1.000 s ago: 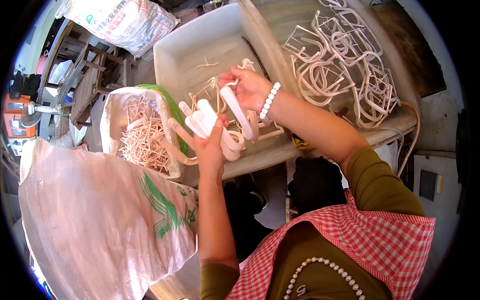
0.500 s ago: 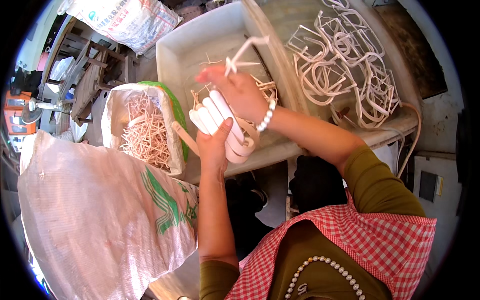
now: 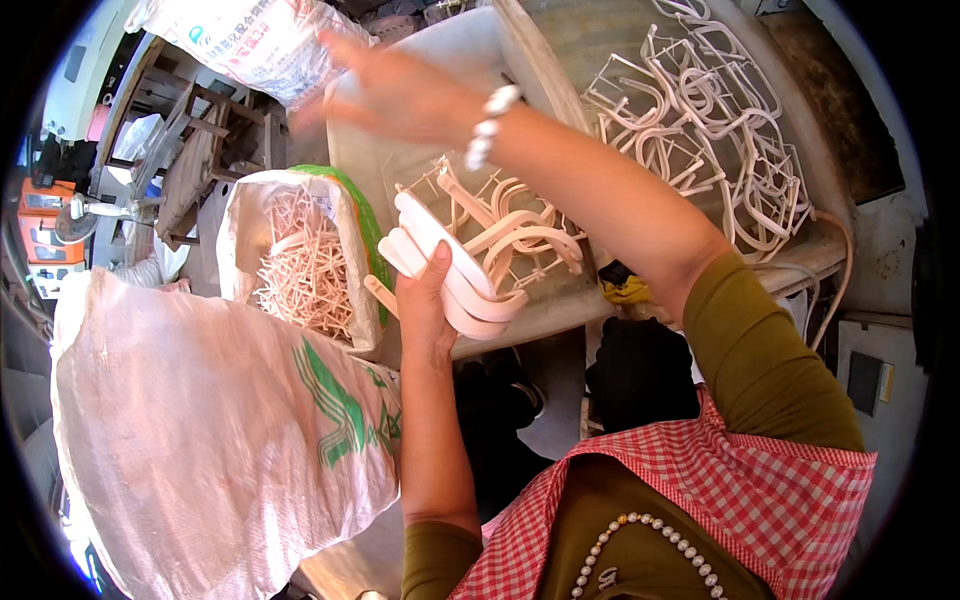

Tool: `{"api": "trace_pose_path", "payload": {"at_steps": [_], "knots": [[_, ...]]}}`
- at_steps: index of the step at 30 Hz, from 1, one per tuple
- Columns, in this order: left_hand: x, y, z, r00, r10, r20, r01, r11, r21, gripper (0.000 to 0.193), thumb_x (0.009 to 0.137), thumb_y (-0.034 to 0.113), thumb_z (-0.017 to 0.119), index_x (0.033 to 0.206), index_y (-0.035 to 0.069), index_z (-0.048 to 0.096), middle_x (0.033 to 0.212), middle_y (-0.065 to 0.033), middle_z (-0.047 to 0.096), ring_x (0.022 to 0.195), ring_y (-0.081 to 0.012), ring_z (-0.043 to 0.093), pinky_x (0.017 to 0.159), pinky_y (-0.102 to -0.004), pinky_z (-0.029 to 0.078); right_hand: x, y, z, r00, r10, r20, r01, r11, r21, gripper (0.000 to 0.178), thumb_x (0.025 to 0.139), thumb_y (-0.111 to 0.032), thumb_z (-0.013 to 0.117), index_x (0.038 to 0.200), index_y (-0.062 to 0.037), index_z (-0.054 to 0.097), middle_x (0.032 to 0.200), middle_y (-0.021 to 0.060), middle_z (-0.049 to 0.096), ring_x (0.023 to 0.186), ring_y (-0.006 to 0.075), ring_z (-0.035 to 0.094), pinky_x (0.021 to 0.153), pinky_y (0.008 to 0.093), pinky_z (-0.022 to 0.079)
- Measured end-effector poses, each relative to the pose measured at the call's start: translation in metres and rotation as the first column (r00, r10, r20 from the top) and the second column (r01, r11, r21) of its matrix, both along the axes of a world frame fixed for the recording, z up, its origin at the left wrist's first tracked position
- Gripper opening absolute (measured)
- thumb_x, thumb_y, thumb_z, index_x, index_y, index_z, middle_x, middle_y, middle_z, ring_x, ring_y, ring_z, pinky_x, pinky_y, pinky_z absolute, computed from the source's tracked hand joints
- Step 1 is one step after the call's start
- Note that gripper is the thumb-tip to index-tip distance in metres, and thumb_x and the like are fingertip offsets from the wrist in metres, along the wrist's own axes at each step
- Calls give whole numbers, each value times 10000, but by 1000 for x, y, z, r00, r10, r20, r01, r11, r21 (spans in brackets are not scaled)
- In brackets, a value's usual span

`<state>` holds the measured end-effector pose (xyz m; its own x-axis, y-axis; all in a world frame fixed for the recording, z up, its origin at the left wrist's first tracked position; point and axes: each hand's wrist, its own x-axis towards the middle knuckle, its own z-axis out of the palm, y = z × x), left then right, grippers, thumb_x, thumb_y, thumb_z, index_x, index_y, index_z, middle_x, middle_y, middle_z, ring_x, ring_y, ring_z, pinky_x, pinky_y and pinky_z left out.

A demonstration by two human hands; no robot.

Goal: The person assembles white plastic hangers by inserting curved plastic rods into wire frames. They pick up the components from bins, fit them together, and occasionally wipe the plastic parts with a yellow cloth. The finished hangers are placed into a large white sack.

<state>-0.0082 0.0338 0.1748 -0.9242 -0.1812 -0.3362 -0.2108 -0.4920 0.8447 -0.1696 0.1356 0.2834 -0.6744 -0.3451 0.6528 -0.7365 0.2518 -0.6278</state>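
My left hand (image 3: 425,305) is closed around a stack of pale pink, U-shaped plastic strips (image 3: 445,265) with rounded ends. One more strip end pokes out on the left side of that hand. My right hand (image 3: 410,95), blurred by motion, reaches far to the left above the shallow bin; its fingers look spread, and I see nothing held in them. Below my right forearm, more curved plastic pieces joined to thin sprues (image 3: 530,240) lie in the bin (image 3: 475,55), partly behind the stack.
Left of the bin, an open sack (image 3: 235,240) holds many thin sprue sticks (image 3: 305,265). A large woven sack (image 3: 200,420) bulges nearer to me. A white printed bag (image 3: 255,50) stands at the far left. Tangled curved mouldings (image 3: 700,130) cover the worktop on the right.
My right hand has swung from beside the stack to the far left, and the sprue branch seen at it is no longer visible there. My left hand keeps the strips, tilted slightly lower.
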Motion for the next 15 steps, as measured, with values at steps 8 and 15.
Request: {"api": "trace_pose_path", "payload": {"at_steps": [8,15], "knots": [[-1,-4,-7,996,48,-69,-45,998,49,395,876,122,639,1217,2,480,1089,-119,596,934,-212,611,778,-355,532,82,36,-135,464,332,821,-443,890,-110,510,852,-476,603,1052,-8,638,849,93,654,749,148,603,664,278,472],[-3,3,-1,999,-2,52,0,999,37,353,878,99,626,1174,-48,500,1051,-146,608,919,-235,624,774,-369,554,97,53,-156,275,486,830,-228,871,-435,291,907,-301,569,918,-15,621,765,34,631,656,69,554,577,239,456]]}}
